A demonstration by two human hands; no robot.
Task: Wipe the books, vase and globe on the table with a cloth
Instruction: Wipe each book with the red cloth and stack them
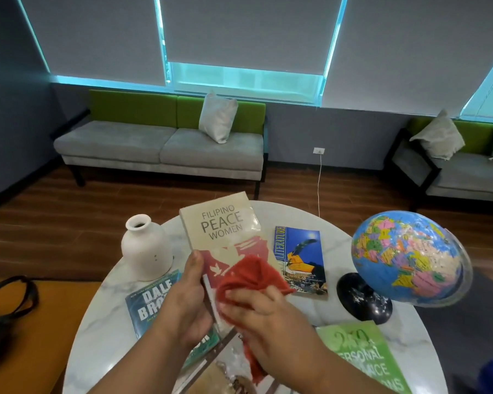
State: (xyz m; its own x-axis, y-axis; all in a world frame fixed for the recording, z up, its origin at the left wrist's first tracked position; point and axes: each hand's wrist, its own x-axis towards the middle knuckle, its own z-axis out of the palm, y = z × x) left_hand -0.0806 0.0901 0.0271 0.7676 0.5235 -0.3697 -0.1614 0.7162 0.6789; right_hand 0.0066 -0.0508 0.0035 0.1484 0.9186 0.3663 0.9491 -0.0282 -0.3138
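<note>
Your right hand [256, 305], lower centre: curled round red cloth [248, 274], pressed on the cover. Your left hand [188, 297]: gripped the book [219, 223] at its lower edge. Strokes were best swept toward its free top.

Gripping a book [222, 223] in the left hand [182, 302], thumb up; bunching a cloth [248, 274] in the right hand [256, 311], fingers [241, 296] curled.

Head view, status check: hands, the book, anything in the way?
Left hand grips Peace Women book at its lower edge. Right hand holds red cloth against its cover. Vase and globe stand apart, nothing blocking.
</note>
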